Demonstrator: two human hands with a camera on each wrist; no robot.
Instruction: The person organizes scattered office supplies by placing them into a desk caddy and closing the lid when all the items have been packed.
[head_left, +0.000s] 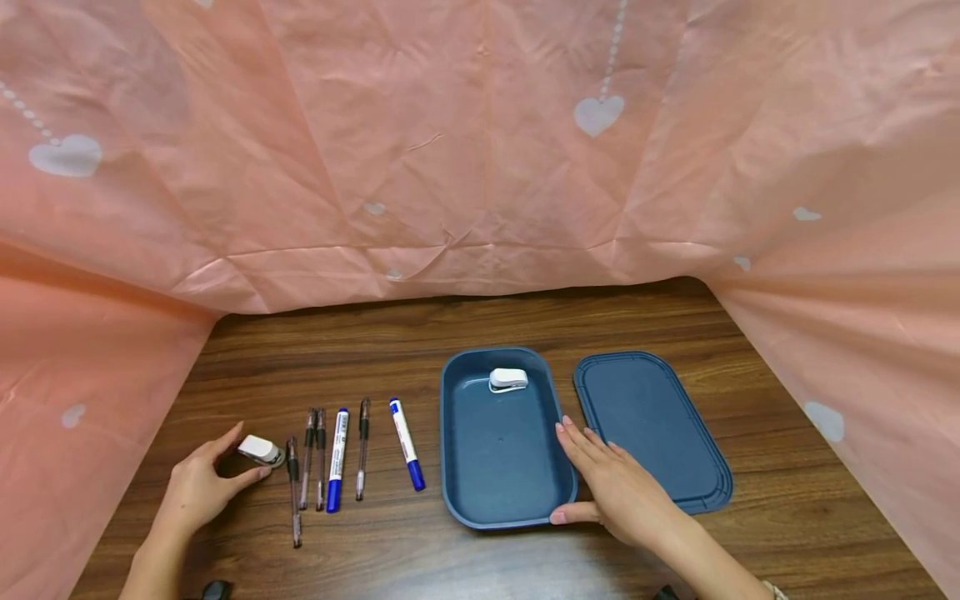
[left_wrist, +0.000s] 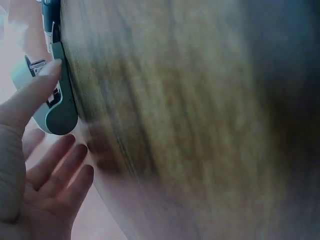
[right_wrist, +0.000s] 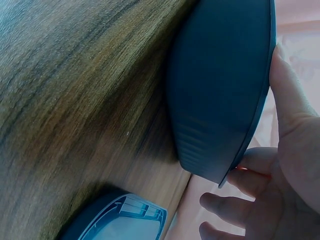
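A small white stapler (head_left: pixel 260 450) is at the left side of the table (head_left: pixel 360 333). The left hand (head_left: pixel 197 492) is around it. The thumb touches the stapler's near side, and the first finger is by its far left end. I cannot tell if this grip is pinching it or just wide around it.

The right hand (head_left: pixel 622 492) is at a blue box (head_left: pixel 480 471). This grip is spread wide, with the fingers quite straight along the box's right edge and the thumb on its near right corner. Inside the box, at the far end, sits another white stapler (head_left: pixel 510 378).

To the right of the box lies a flat blue lid (head_left: pixel 652 425).

Between the left hand and the box are four clear pens (head_left: pixel 363 450) with dark tops at the far end. Two white markers (head_left: pixel 338 458) lie there too, blue caps toward the near side. A pink cloth (head_left: pixel 450 125) with white hearts hangs behind.
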